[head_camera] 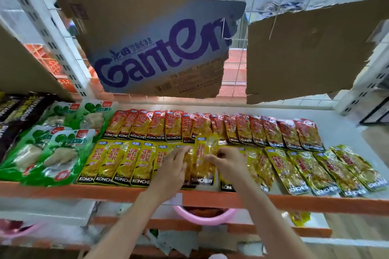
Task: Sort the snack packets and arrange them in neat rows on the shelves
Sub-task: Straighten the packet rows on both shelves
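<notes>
Both forearms reach over the shelf's (pixel 63 192) orange front edge: the left hand (pixel 170 171) lies with fingers spread flat on the yellow row (pixel 117 162), the right hand (pixel 228 164) pinches a yellow packet (pixel 203 162) lifted at mid-row. Judging by this, sorting is nearly done — the red row (pixel 210 127) along the back edge is full, green packs (pixel 52 149) sit at the left end. Only this packet and the looser right-hand yellows need squaring.
</notes>
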Motion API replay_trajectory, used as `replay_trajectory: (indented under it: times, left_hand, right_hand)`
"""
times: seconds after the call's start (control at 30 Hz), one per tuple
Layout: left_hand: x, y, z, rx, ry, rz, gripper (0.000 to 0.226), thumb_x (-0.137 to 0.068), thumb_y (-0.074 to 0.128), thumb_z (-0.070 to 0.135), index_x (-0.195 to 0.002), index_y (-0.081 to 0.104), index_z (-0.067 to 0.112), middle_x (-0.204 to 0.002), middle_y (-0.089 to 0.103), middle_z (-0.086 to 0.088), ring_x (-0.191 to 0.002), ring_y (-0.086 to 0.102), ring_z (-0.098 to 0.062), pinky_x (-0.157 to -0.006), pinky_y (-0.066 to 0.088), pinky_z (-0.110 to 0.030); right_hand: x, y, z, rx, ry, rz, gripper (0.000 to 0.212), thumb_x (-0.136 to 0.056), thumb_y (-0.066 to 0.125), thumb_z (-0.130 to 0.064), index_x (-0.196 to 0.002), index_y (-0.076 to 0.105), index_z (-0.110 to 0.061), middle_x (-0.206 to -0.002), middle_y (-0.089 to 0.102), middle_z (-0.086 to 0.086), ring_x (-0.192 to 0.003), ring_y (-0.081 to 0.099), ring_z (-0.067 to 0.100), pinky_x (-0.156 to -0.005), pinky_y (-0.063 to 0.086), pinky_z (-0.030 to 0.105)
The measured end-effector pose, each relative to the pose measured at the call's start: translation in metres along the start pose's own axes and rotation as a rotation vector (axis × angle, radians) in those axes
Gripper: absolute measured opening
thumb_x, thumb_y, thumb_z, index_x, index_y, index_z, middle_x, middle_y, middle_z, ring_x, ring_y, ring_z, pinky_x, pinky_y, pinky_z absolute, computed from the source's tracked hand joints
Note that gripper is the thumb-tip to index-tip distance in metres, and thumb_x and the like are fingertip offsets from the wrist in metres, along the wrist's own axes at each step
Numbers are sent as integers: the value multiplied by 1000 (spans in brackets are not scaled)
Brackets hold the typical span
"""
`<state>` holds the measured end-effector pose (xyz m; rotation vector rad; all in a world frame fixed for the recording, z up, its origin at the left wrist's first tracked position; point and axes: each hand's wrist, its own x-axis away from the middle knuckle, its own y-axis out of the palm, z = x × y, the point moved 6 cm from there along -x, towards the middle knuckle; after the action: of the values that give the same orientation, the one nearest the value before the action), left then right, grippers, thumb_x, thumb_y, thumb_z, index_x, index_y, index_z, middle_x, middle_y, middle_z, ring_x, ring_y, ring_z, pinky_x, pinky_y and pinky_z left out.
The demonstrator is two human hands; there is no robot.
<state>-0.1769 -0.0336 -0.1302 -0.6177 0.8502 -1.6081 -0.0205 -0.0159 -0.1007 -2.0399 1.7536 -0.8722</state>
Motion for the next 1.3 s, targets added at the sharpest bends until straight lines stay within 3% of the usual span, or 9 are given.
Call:
replay_trajectory:
  times: [0.1, 0.2, 0.33, 0.47, 0.53, 0.73, 0.97, 1.1, 1.3]
  left_hand:
    - [0, 0, 2, 18, 33, 5, 47, -98, 36, 7, -142, 27, 19, -146, 33, 3, -135, 27, -9, -113, 21, -21]
    - [0, -2, 5, -16, 91, 26, 45, -97, 36, 5, -141, 30, 14, -146, 33, 1, -136, 23, -8, -106, 9, -6]
    - [-1, -3, 5, 13, 85, 55, 44, -97, 37, 7, -140, 32, 15, -145, 33, 3, -136, 23, -6, -107, 9, -8]
    - [-4, -8, 12, -51, 106, 111, 41, -96, 43, 14, -137, 40, 14, -142, 40, 3, -135, 28, -10, -117, 11, -23]
    - [-5, -6, 22, -92, 144, 95, 42, -96, 46, 20, -137, 42, 16, -143, 40, 4, -137, 27, -9, -114, 6, -18]
    - [-6, 11, 27, -226, 156, 9, 53, -98, 37, 40, -146, 24, 22, -154, 19, 8, -143, 7, -7, -101, -22, -12]
    - [-6, 14, 22, -189, 140, -19, 55, -97, 37, 44, -146, 23, 23, -155, 18, 9, -143, 6, -6, -114, -4, -21]
    - [-6, 15, 21, -199, 161, -19, 56, -97, 38, 43, -146, 24, 21, -155, 19, 7, -143, 7, -8, -115, -3, -23]
    - [-8, 16, 20, -193, 179, -7, 55, -97, 39, 42, -145, 24, 21, -154, 19, 7, -143, 7, -9, -116, -3, -24]
  right_hand:
    - [0, 24, 0, 308, -67, 41, 27, -93, 55, -29, -73, 50, -12, -82, 65, 8, -80, 62, 23, -63, 42, 32]
    - [1, 24, -3, 395, -85, 75, 23, -95, 52, -32, -88, 51, -10, -98, 63, 9, -87, 56, 25, -65, 36, 31]
    - [4, 3, 0, 356, -68, 148, 26, -93, 52, -37, -105, 44, -16, -104, 47, 0, -88, 50, 19, -70, 37, 28]
    - [10, -16, 16, 658, -95, 216, 34, -96, 43, -41, -123, 47, -21, -128, 45, -2, -121, 38, 20, -93, 37, 30]
    - [12, -17, 30, 731, -35, 187, 40, -95, 42, -46, -128, 45, -24, -134, 43, -2, -129, 30, 22, -101, 34, 35]
    - [21, -14, 33, 791, 45, 197, 47, -94, 39, -50, -133, 37, -24, -140, 38, 0, -133, 26, 25, -106, 27, 40]
    - [7, -10, 27, 487, 116, 212, 51, -87, 62, -33, -128, 36, -18, -128, 39, 13, -123, 33, 30, -102, 27, 36]
    - [9, -22, 32, 160, 116, 299, 38, -83, 66, -12, -116, 49, -22, -119, 38, 9, -99, 54, 26, -87, 50, 43]
    - [3, -15, 34, 247, 188, 230, 67, -73, 77, -36, -126, 41, -15, -115, 57, 8, -103, 57, 25, -89, 48, 41]
